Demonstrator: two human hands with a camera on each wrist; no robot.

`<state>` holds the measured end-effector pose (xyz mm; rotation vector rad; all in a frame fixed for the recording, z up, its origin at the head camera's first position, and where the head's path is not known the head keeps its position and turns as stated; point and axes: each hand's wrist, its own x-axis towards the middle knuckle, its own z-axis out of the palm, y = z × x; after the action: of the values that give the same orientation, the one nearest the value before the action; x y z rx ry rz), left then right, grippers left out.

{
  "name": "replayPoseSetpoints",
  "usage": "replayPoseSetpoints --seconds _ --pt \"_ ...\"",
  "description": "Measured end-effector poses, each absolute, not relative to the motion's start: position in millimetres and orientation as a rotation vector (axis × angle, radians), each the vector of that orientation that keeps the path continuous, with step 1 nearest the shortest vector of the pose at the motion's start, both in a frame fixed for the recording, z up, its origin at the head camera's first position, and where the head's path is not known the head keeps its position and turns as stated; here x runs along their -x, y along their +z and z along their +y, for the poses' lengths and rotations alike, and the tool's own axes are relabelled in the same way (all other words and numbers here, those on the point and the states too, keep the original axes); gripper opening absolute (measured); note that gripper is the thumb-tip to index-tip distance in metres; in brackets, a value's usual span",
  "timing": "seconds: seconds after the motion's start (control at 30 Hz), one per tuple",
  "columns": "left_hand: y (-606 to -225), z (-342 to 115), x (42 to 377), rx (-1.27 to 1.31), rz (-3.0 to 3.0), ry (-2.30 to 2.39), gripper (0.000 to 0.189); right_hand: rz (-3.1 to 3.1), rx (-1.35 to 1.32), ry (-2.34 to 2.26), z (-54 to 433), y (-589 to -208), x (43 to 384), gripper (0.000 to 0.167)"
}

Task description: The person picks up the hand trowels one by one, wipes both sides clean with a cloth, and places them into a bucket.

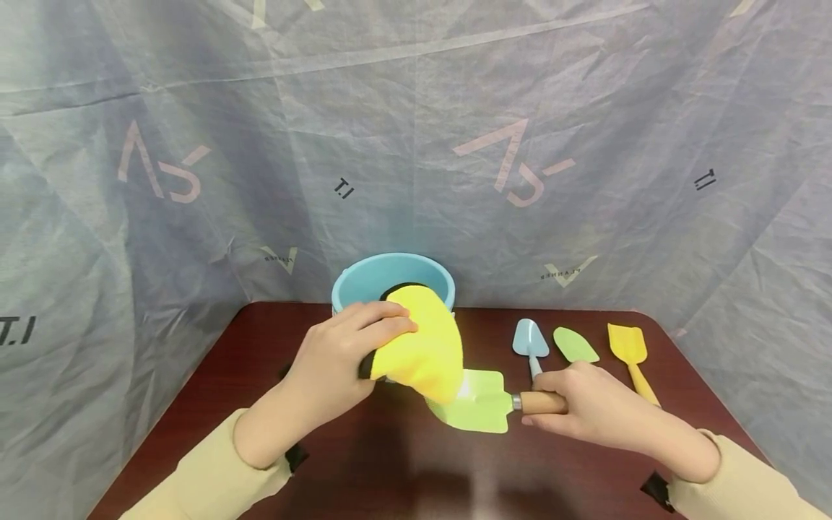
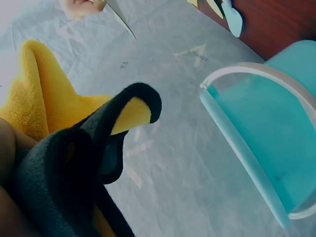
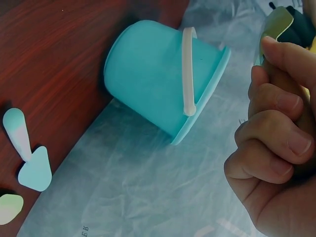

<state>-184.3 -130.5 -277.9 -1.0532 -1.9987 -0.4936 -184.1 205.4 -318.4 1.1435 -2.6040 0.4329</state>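
A yellow cloth with a dark back and black edging (image 1: 422, 339) is bunched in my left hand (image 1: 338, 354), held up in front of the bucket. My right hand (image 1: 585, 404) grips the wooden handle (image 1: 542, 402) of a light green shovel (image 1: 477, 408), whose blade points left. In the head view the cloth overlaps the blade's left end and hides part of it. The right wrist view shows the fingers (image 3: 276, 128) curled round the handle. Behind the cloth stands a light blue bucket (image 1: 351, 285) with a white handle (image 3: 187, 74).
To the right on the dark red table (image 1: 364, 469) lie a blue toy shovel (image 1: 529, 338), a light green one (image 1: 573, 345) partly behind my right hand, and a yellow one (image 1: 629, 343). A grey printed sheet (image 1: 403, 144) hangs behind and beside the table.
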Motion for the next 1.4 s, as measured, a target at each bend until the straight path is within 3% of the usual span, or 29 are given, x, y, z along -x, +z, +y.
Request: replayPoseSetpoints --seconds 0.23,0.5,0.87,1.4 --pt "-275 -109 186 1.105 -2.033 -0.376 0.064 -2.592 -1.164 0.443 202 -318 186 0.042" --pt "-284 -87 189 1.185 -2.007 -0.298 0.046 -2.644 -1.094 0.405 198 -318 185 0.044" --pt "-305 -83 189 1.249 -2.108 -0.2 0.059 -2.734 -1.062 0.432 195 -317 182 0.039" --pt "-308 -91 189 1.391 -2.146 0.112 0.041 -2.69 -1.079 0.368 196 -317 176 0.037"
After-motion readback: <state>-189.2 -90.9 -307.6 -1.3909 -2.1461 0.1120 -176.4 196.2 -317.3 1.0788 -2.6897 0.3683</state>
